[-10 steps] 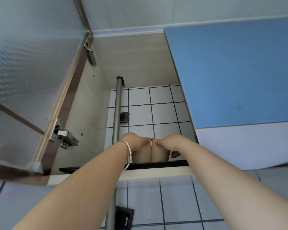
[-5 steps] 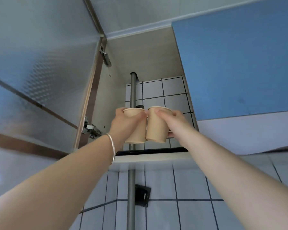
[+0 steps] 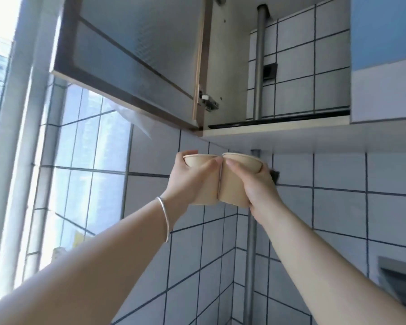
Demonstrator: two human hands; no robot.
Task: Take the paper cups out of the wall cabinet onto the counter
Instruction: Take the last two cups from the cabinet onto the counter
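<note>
Two tan paper cups are held side by side and touching, below the wall cabinet (image 3: pixel 274 131). My left hand (image 3: pixel 188 181) is shut on the left paper cup (image 3: pixel 208 191), and a silver bangle sits on that wrist. My right hand (image 3: pixel 256 184) is shut on the right paper cup (image 3: pixel 232 188). Both cups are upright, in front of the tiled wall. The cabinet's shelf shows no other cups from this angle. The counter is out of view.
The cabinet door (image 3: pixel 131 59) hangs open to the upper left. A grey vertical pipe (image 3: pixel 250 266) runs down the tiled corner and through the cabinet. A window (image 3: pixel 0 113) fills the left side. A blue cabinet front (image 3: pixel 384 26) is at the upper right.
Both hands lifted the two cups out of the cabinet and lowered them below its bottom edge. The view has tilted downward.
</note>
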